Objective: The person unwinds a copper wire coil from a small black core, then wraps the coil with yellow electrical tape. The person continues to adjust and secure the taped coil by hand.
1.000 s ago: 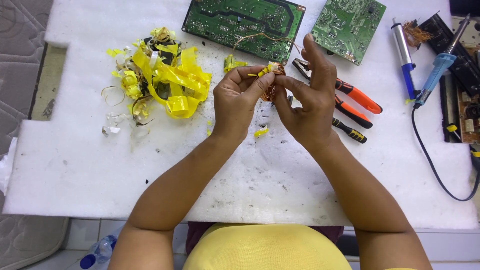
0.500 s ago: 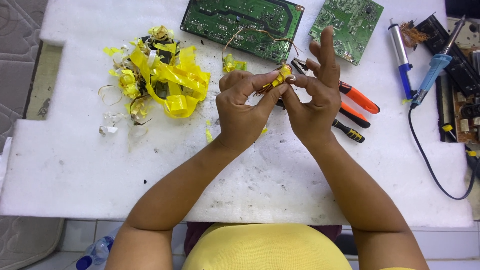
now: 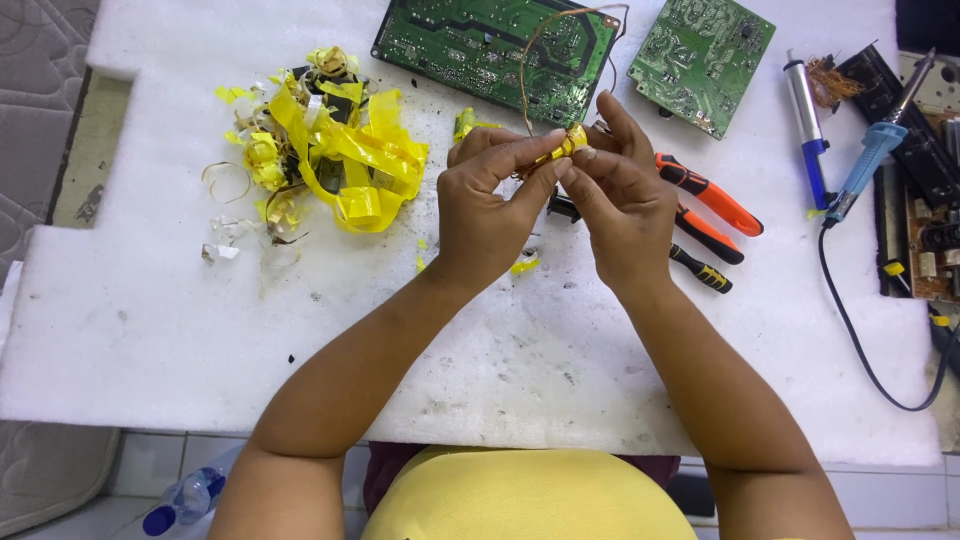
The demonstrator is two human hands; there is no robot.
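Note:
Both hands meet above the white foam sheet (image 3: 150, 320). My left hand (image 3: 490, 205) and my right hand (image 3: 625, 200) pinch a small coil part wrapped in yellow tape (image 3: 563, 146) between their fingertips. A thin copper wire (image 3: 535, 60) loops up from the part over the large green circuit board (image 3: 490, 45). Most of the part is hidden by my fingers.
A heap of peeled yellow tape (image 3: 335, 160) lies at the left. A second green board (image 3: 700, 60) sits at top right. Orange-handled pliers (image 3: 710, 200) and a small screwdriver (image 3: 700, 268) lie under my right hand. Two blue tools, a desoldering pump (image 3: 805, 130) and a soldering iron (image 3: 870, 160), rest at the right.
My right fingers, spread upward half a second ago, have closed down onto the yellow part. Both hands stay in about the same spot.

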